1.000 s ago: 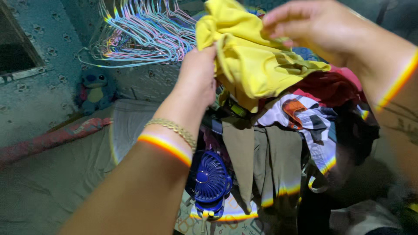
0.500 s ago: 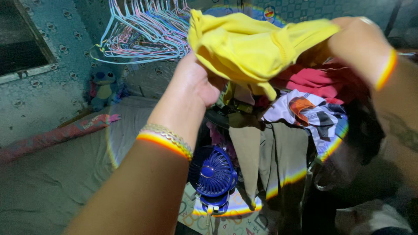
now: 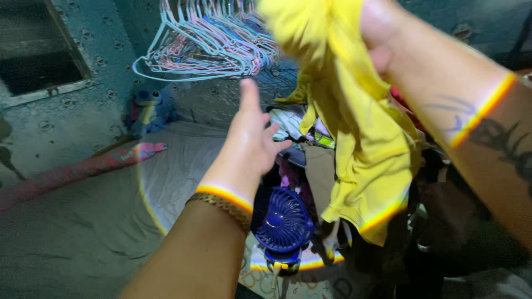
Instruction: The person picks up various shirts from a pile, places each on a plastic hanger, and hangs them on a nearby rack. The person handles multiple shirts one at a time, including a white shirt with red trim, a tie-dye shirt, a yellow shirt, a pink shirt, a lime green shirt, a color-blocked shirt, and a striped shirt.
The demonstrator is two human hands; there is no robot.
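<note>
Yellow garment (image 3: 360, 138) hangs from the clenched right hand (image 3: 379, 33) at 1 o'clock — left hand (image 3: 252, 141), empty and spread, reaches toward the wire hangers (image 3: 205, 44) at 11, so a hanger grab looks next.

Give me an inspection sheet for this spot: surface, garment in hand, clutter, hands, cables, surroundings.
Surface: grey bed sheet, wrinkled.
Job's things: yellow garment hanging from the raised right hand; bundle of wire hangers above.
Clutter: heap of clothes; blue fan; plush toy.
Hands: left hand open, reaching toward the hangers, touching nothing.
Cables: nothing seen.
Surroundings: patterned blue wall, dim light.
</note>
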